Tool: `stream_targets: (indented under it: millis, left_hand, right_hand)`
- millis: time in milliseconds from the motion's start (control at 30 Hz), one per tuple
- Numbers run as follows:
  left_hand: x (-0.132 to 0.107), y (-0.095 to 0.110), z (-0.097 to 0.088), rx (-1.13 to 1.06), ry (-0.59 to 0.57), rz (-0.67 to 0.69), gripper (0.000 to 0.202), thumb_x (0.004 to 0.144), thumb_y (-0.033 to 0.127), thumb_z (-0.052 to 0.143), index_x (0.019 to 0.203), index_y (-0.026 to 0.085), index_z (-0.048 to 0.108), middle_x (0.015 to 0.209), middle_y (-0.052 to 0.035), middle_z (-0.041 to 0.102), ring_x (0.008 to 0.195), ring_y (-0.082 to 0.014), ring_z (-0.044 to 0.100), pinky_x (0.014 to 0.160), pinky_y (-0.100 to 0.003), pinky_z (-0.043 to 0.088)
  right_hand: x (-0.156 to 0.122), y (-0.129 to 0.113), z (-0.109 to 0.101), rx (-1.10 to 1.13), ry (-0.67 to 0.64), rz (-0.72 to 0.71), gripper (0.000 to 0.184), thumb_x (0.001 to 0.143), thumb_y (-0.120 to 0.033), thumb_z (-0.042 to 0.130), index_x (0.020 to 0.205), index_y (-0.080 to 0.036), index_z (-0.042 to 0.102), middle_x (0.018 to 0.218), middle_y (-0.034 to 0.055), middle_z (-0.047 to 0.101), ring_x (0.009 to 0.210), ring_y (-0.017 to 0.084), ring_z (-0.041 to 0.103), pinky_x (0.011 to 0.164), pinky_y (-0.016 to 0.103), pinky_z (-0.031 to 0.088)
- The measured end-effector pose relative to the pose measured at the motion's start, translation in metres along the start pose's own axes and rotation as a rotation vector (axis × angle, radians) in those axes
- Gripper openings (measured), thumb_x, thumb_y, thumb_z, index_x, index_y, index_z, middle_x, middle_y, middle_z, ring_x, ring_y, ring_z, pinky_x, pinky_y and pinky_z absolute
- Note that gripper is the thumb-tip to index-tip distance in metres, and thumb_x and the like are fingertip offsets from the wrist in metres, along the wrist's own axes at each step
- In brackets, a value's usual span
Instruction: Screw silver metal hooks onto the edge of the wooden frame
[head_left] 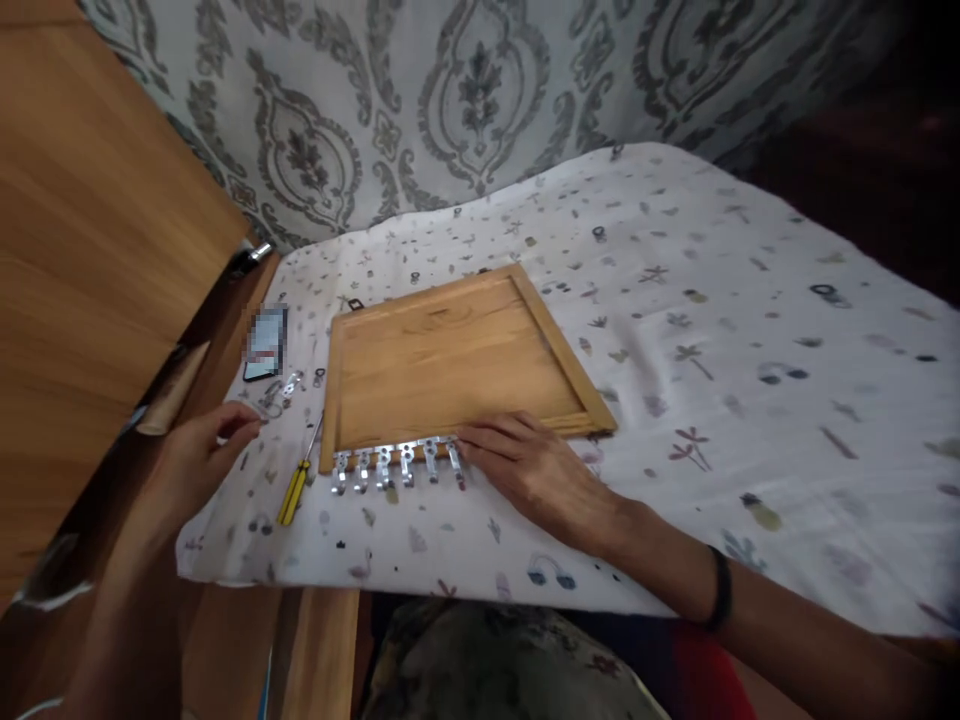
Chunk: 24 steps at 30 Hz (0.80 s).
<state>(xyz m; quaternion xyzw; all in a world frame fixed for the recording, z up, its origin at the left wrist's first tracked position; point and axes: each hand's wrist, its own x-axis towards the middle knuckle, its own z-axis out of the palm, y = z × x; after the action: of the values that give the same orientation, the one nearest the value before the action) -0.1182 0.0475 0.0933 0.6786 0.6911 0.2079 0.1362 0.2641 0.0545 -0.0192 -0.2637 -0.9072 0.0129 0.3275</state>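
A wooden framed board (pixel 442 360) lies on the patterned white cloth. Along its near edge runs a metal hook rail (pixel 407 462) with several hooks pointing towards me. My right hand (pixel 544 475) rests on the board's near edge at the rail's right end, its fingers stretched out and lying flat; the thumb is mostly hidden. To the left, my left hand (pixel 214 445) has thumb and forefinger pinched together over the cloth, and what sits between them is too small to make out. Just beyond it are small metal pieces (pixel 292 383). A yellow-handled screwdriver (pixel 294 490) leans against the board's left edge.
A phone (pixel 265 342) with a blurred screen lies at the cloth's left side. Dark metal loops (pixel 355 305) show at the board's far edge. A wooden panel (pixel 90 220) rises on the left, and a patterned curtain (pixel 480 95) hangs behind.
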Motion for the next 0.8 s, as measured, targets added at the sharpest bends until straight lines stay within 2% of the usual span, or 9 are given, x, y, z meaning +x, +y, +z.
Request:
stream_targets:
  millis: [67,167,233,333,500,600,700,733,800]
  left_hand:
    - [-0.015,-0.016,0.005,0.038,-0.083,-0.052,0.039,0.079,0.059,0.063,0.071,0.021,0.066,0.065,-0.0009,0.065,0.062,-0.0197,0.057,0.057,-0.027,0.042]
    - [-0.033,-0.022,0.026,0.081,-0.180,-0.169,0.043,0.079,0.065,0.058,0.075,0.022,0.061,0.067,0.0000,0.065,0.065,-0.0208,0.059,0.058,-0.029,0.041]
    - [-0.041,-0.018,0.037,0.083,-0.201,-0.235,0.044,0.078,0.067,0.056,0.081,0.023,0.059,0.070,0.0003,0.065,0.067,-0.0216,0.060,0.060,-0.029,0.042]
    - [-0.049,-0.006,0.045,0.100,-0.230,-0.275,0.044,0.077,0.068,0.055,0.086,0.024,0.058,0.074,0.0002,0.067,0.069,-0.0220,0.061,0.060,-0.030,0.041]
    - [-0.056,0.015,0.046,0.267,-0.259,-0.284,0.030,0.080,0.053,0.048,0.075,0.024,0.054,0.069,0.0005,0.065,0.070,-0.0217,0.061,0.061,-0.030,0.037]
    - [-0.060,0.014,0.044,0.293,-0.215,-0.296,0.028,0.079,0.051,0.048,0.070,0.024,0.053,0.065,0.0002,0.064,0.066,-0.0217,0.060,0.058,-0.030,0.036]
    - [-0.061,0.002,0.035,0.169,-0.119,-0.311,0.033,0.078,0.058,0.052,0.074,0.025,0.060,0.064,-0.0006,0.067,0.061,-0.0241,0.062,0.056,-0.031,0.038]
    - [-0.061,-0.003,0.030,0.107,-0.070,-0.306,0.033,0.078,0.058,0.056,0.075,0.026,0.063,0.065,-0.0005,0.068,0.059,-0.0247,0.062,0.055,-0.031,0.038]
    - [-0.058,-0.012,0.021,-0.063,0.108,-0.209,0.024,0.077,0.053,0.067,0.078,0.029,0.068,0.064,0.0018,0.069,0.054,-0.0230,0.059,0.049,-0.029,0.032]
  right_hand:
    - [-0.001,0.000,0.002,-0.009,0.020,-0.002,0.027,0.098,-0.006,0.050,0.116,-0.011,0.070,0.116,0.0113,0.076,0.105,0.025,0.066,0.088,0.042,0.054]
    - [-0.001,0.000,0.002,-0.018,0.028,-0.007,0.025,0.098,-0.007,0.052,0.114,-0.011,0.071,0.115,0.0116,0.076,0.103,0.025,0.067,0.086,0.041,0.056]
    - [0.000,0.000,0.002,-0.018,0.020,-0.006,0.024,0.098,-0.008,0.053,0.113,-0.012,0.072,0.116,0.0113,0.076,0.103,0.025,0.067,0.086,0.041,0.056]
    - [0.000,0.000,0.001,-0.020,0.006,0.003,0.026,0.099,-0.009,0.053,0.115,-0.013,0.072,0.116,0.0111,0.076,0.104,0.025,0.067,0.088,0.042,0.057]
    - [-0.001,0.000,0.000,-0.018,-0.012,0.008,0.028,0.097,-0.009,0.055,0.118,-0.015,0.072,0.117,0.0109,0.076,0.105,0.024,0.067,0.089,0.041,0.058]
    - [-0.001,-0.001,0.000,-0.017,-0.017,0.017,0.027,0.097,-0.009,0.057,0.119,-0.014,0.072,0.117,0.0120,0.076,0.108,0.025,0.066,0.089,0.042,0.058]
    - [-0.001,-0.002,-0.001,-0.020,-0.014,0.015,0.026,0.099,-0.010,0.054,0.117,-0.014,0.072,0.116,0.0119,0.076,0.106,0.025,0.066,0.088,0.043,0.059]
    - [-0.001,-0.002,-0.001,-0.021,-0.017,0.015,0.026,0.099,-0.011,0.054,0.116,-0.014,0.072,0.116,0.0118,0.076,0.106,0.025,0.066,0.088,0.043,0.059]
    - [-0.001,-0.002,-0.002,-0.016,-0.021,0.015,0.025,0.100,-0.012,0.053,0.115,-0.014,0.073,0.117,0.0114,0.076,0.106,0.025,0.067,0.088,0.043,0.059]
